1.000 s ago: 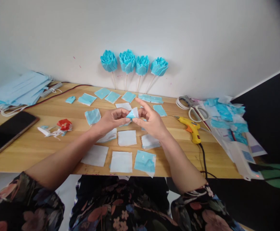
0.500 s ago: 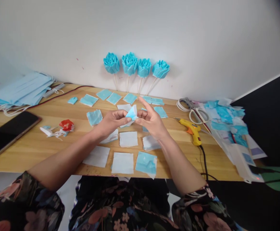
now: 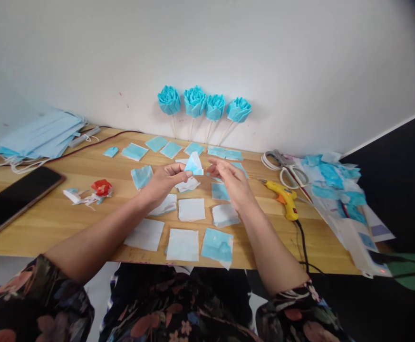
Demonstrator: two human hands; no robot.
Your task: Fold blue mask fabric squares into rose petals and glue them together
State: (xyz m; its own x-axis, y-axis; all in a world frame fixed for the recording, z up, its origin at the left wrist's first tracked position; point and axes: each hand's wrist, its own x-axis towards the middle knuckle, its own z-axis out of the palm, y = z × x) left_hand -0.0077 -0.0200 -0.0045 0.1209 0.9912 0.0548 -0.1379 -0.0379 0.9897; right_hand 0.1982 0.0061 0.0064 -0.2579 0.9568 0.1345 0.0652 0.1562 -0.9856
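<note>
My left hand (image 3: 166, 183) pinches a partly folded blue-and-white fabric square (image 3: 194, 165) between thumb and fingers, above the middle of the table. Just right of it, my right hand (image 3: 230, 183) is apart from the piece, its fingers loosely bent and spread with nothing seen in them. Under and around the hands lie several cut squares: a white square (image 3: 191, 209), another white square (image 3: 182, 245) and a blue square (image 3: 217, 244) near the front edge. Four-petalled rows aside, several blue fabric roses (image 3: 195, 101) on thin sticks lean against the wall behind.
A yellow glue gun (image 3: 285, 198) and white-handled scissors (image 3: 294, 176) lie at right, beside a heap of blue scraps (image 3: 330, 178) and a white power strip (image 3: 362, 249). Leftward are a phone (image 3: 18, 202), stacked face masks (image 3: 45, 134) and a red crumpled scrap (image 3: 101, 187).
My right hand has let go of the folded square and moved slightly right and away. My left hand keeps hold of it. The view has shifted a little.
</note>
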